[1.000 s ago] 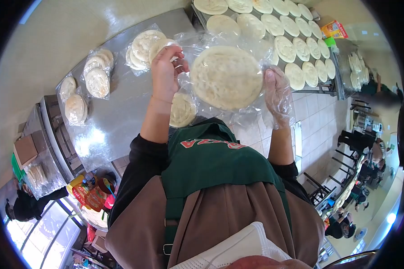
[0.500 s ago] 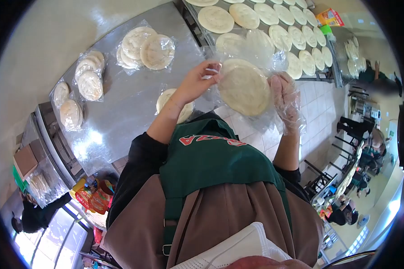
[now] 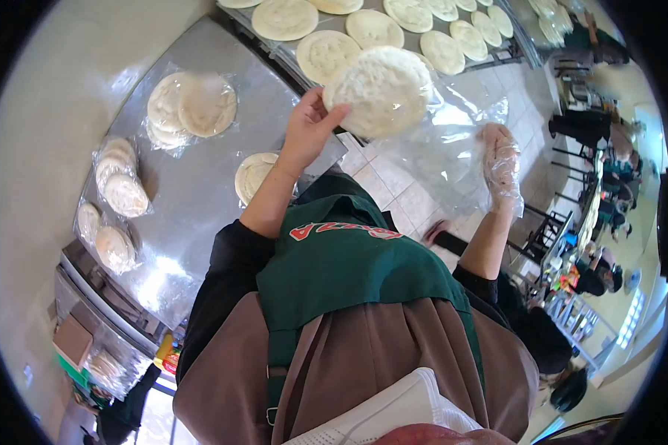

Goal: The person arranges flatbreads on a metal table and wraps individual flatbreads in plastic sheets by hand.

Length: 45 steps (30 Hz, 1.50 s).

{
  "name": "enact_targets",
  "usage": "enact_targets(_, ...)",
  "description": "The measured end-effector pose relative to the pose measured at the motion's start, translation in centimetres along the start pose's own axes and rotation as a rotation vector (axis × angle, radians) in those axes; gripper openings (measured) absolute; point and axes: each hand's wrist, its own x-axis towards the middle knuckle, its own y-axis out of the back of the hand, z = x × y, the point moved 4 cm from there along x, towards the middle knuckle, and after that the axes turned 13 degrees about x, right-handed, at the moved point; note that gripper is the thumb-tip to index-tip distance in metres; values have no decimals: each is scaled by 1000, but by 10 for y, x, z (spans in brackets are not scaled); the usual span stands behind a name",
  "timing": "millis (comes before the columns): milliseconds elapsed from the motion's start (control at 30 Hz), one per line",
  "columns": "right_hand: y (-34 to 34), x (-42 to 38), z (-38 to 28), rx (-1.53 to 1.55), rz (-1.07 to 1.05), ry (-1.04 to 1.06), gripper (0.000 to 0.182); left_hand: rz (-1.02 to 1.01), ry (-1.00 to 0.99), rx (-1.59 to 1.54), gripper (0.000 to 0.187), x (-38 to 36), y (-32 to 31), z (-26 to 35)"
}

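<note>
Between finger and thumb, my left hand [image 3: 312,130] grips the left edge of a round flat dough disc [image 3: 382,90]. A clear plastic bag [image 3: 449,144] stretches from the disc's right side toward my right hand. In a clear plastic glove, my right hand [image 3: 499,163] has its fingers closed on the bag. The disc's left part is outside the bag; whether its right edge is inside is hard to tell. Just left of my left forearm, a bagged disc [image 3: 256,178] lies on the metal table [image 3: 193,178].
Bagged discs [image 3: 193,107] form several piles on the table. Rows of bare discs [image 3: 375,30] cover a rack [image 3: 286,55] ahead. A brown box [image 3: 73,343] sits at lower left. People [image 3: 605,278] and stools are at right; someone's leg [image 3: 453,243] shows near my right forearm.
The disc, previously seen inside the plastic between my hands, is now farther up and left in my left hand. The bag is stretched out to the right. The view has shifted.
</note>
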Motion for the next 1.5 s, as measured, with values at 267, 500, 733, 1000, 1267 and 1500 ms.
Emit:
enact_targets(267,84,-9,44,-261,387,-106,40,54,-625,1114,44,17,-12,-57)
enact_targets(500,113,-8,62,-171,495,-136,41,-167,-674,1663,44,8,-26,-117)
enact_targets(733,115,17,72,-116,421,-15,39,-84,-592,1816,54,19,-37,-106)
enact_targets(1000,68,65,45,501,299,-119,36,886,321,1681,70,-74,83,-114)
enact_targets(1267,-15,105,12,455,-100,187,35,1168,741,1220,68,-193,170,-149)
enact_targets(1500,-53,102,-25,422,-349,261,32,995,643,966,61,-197,201,-151)
